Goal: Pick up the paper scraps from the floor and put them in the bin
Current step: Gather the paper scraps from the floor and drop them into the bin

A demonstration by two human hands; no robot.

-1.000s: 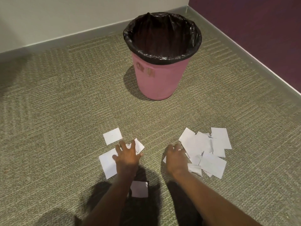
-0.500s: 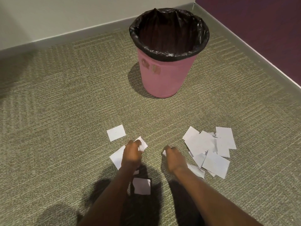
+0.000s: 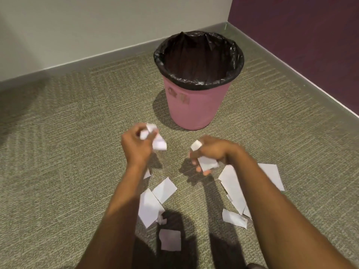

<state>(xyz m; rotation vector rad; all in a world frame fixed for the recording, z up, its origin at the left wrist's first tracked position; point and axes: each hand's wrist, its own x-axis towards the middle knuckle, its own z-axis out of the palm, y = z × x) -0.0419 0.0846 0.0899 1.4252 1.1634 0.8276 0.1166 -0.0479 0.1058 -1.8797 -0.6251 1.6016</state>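
- A second earlier both hands lay flat on the floor; I had since raised them.
- Left hand [image 3: 137, 147] grip was closed on crumpled scraps [image 3: 155, 137]; right hand [image 3: 210, 152] likewise held scraps [image 3: 206, 164].
- Bin [image 3: 196, 105] stood at 12 o'clock, open.
- Loose scraps [image 3: 233, 185] remained on the floor [image 3: 68, 152] at 6 o'clock, so further pickups were required.

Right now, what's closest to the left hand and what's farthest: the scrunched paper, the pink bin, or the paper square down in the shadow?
1. Scrunched paper: held in the left hand itself.
2. Pink bin: ahead and to the right, by the corner.
3. Paper square: on the carpet, back toward the person, in shadow.
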